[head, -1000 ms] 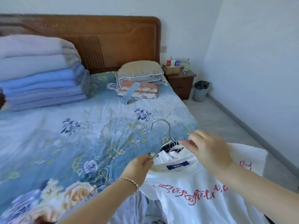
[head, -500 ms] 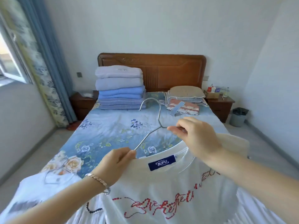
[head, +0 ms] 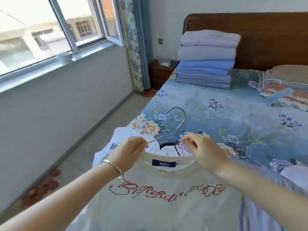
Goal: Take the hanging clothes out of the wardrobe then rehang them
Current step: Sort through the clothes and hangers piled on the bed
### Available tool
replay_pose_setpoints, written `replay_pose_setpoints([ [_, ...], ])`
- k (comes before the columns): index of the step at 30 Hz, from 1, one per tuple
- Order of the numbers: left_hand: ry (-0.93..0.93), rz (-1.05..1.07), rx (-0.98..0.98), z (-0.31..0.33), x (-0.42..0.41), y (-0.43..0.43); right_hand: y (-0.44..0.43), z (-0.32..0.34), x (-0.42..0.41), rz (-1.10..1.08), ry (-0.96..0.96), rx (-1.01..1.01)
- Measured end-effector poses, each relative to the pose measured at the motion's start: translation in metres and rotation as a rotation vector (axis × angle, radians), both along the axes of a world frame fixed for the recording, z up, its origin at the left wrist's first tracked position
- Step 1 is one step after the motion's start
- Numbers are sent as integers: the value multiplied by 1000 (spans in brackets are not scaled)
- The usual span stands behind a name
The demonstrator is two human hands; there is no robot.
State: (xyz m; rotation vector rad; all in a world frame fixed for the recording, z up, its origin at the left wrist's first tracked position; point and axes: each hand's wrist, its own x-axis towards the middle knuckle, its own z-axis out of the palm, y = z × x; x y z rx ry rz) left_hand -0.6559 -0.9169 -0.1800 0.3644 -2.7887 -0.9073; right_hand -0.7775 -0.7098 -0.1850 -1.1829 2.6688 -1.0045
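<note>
Btwn both hands (head: 131,151) (head: 203,148), hanger (head: 185,115) w/ tee (head: 166,209) is pinched.

- Bed (head: 233,114) under a blue floral sheet, with a dark wooden headboard (head: 266,39) at the far end.
- Stack of folded blankets (head: 206,60) on the bed against the headboard: pale lilac on top, blue in the middle, striped below.
- Beige pillow (head: 288,74) at the right edge; just in front, a folded orange-and-white cloth (head: 290,97) with a blue strap (head: 278,96) across it.
- Dark nightstand (head: 158,74) beside the bed, something white on top — too blurred to name.
- Window (head: 50,27) in the left wall, pale cup (head: 64,58) on its sill.
- Blue curtain (head: 141,39) and floral curtain (head: 131,47) side by side in the corner.
- Reddish shapes (head: 43,185) on the floor — blurred.
</note>
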Motion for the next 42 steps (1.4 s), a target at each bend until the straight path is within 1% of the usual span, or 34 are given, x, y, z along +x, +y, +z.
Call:
replay_pose_setpoints([
  [2, -69, 34, -23, -21, -16, -33, -31, -23, -15, 12, -36, 47],
  [4, -132, 55, -35, -43, -34, -65, -61, -47, -32, 16, -115, 70],
  [6, -193, 65, -48, -64, -54, -91, -94, -70, -49, -9, -281, 56],
  [8, -249, 68, -56, -84, -72, -114, -125, -91, -63, -97, -444, 22],
  [9, -269, 73, -42, -94, -81, -125, -139, -100, -71, -144, -484, 7],
  [13, -317, 79, 47, -133, -126, -172, -192, -139, -110, -235, -491, -28],
  [16, -357, 27, 117, -168, -165, -211, -223, -173, -140, -308, -513, -63],
  [18, -383, 2, 155, -199, -201, -243, -241, -197, -164, -375, -488, -69],
  [21, -459, 116, 172, -257, -263, -297, -262, -242, -202, -477, -435, -54],
  [23, -544, 178, 80, -304, -305, -335, -275, -276, -225, -544, -406, -52],
  [25, -618, 196, -96, -350, -339, -371, -286, -314, -243, -588, -393, -52],
  [26, -666, 173, -178, -372, -352, -386, -291, -333, -249, -593, -393, -47],
  [27, -712, 142, -221, -392, -364, -397, -297, -350, -253, -586, -392, -41],
  [29, -797, 55, -252, -431, -386, -410, -306, -382, -260, -559, -387, -19],
  [31, -843, -45, -321, -463, -403, -415, -313, -408, -264, -545, -376, 22],
  [33, -883, -114, -435, -489, -416, -415, -318, -428, -267, -563, -377, 37],
  [36, -831, -134, -602, -511, -430, -409, -320, -448, -273, -592, -387, 39],
  [39, -738, -103, -645, -516, -439, -404, -314, -453, -271, -599, -381, 43],
  [40, -718, -83, -619, -516, -440, -406, -311, -452, -267, -594, -377, 42],
  [42, -706, -28, -480, -506, -437, -410, -306, -443, -255, -573, -386, 57],
])
